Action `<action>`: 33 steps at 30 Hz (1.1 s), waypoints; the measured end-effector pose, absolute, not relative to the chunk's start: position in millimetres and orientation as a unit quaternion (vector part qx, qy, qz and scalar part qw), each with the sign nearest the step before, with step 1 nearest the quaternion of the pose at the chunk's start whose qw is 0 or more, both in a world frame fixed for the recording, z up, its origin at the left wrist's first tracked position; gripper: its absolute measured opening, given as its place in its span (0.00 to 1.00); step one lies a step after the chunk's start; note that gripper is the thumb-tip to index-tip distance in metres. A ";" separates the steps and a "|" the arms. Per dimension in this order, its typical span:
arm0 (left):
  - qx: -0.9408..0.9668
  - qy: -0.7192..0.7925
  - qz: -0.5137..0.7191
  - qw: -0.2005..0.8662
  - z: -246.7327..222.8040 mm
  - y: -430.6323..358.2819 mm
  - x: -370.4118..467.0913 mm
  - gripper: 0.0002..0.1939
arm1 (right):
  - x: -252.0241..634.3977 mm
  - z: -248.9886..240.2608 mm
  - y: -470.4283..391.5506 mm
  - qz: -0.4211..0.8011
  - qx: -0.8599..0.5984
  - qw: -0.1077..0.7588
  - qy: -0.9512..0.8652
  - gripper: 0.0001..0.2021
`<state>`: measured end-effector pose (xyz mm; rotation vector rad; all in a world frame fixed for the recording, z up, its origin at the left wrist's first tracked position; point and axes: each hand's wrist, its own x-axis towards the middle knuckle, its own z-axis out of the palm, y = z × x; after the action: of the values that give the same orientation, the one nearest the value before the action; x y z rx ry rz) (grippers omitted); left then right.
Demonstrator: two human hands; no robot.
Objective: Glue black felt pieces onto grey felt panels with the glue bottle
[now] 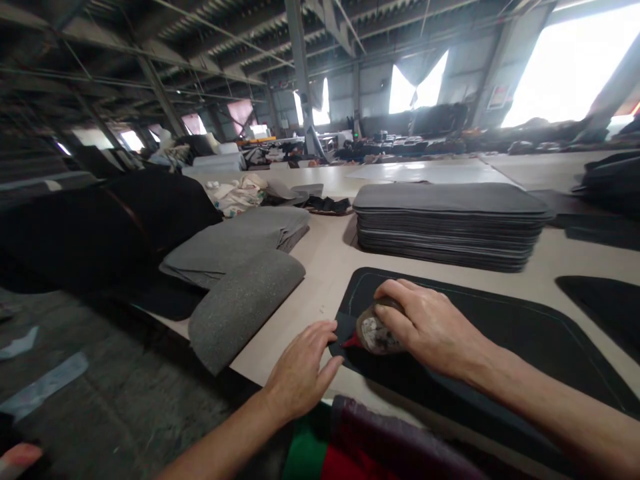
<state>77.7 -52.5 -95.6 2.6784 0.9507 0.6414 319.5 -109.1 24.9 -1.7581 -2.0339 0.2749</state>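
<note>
A dark mat (480, 320) with rounded corners and a thin line along its border lies flat on the table. My right hand (425, 327) is wrapped round a squeeze bottle (374, 331), tilted so that its red nozzle (353, 341) points at the mat's left end. Whether anything flows from the nozzle I cannot tell. Beside that end, my left hand (305, 367) rests palm down, thumb apart from the fingers, its fingertips on the mat's edge. A small dark patch of material (345, 327) lies under the nozzle.
Behind the mat stands a thick stack of grey mats (450, 227). To the left, loose grey sheets (245, 300) overhang the table's edge near a large black roll (100, 227). Another dark piece (605, 313) lies at the right. Crumpled cloth (237, 193) sits farther back.
</note>
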 end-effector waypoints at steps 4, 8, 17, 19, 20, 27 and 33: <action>0.915 0.321 0.219 0.110 -96.5 -51.0 78.5 0.14 | 323.9 36.1 -112.1 0.095 -0.647 0.186 -0.733 0.09; 0.914 0.324 0.220 0.105 -98.0 -49.7 78.4 0.14 | 332.8 39.4 -117.5 0.085 -0.652 0.183 -0.731 0.10; 0.917 0.316 0.223 0.095 -98.1 -47.6 77.3 0.13 | 364.8 43.4 -150.1 0.084 -0.682 0.171 -0.706 0.12; 0.917 0.318 0.221 0.093 -98.0 -47.3 77.3 0.12 | 374.1 44.1 -160.4 0.087 -0.690 0.169 -0.698 0.12; 0.918 0.318 0.220 0.092 -98.0 -47.0 77.3 0.12 | 378.7 44.1 -165.5 0.089 -0.693 0.170 -0.695 0.12; 0.920 0.311 0.226 0.075 -100.1 -43.0 76.9 0.14 | 411.3 46.4 -202.9 0.102 -0.724 0.173 -0.660 0.12; 0.922 0.293 0.247 0.053 -103.1 -35.4 76.7 0.16 | 439.8 49.5 -244.5 0.103 -0.771 0.175 -0.603 0.15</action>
<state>76.7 -35.4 -103.1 2.8023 0.8908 0.7523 439.8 -244.5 49.5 -2.1861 -1.7090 0.2919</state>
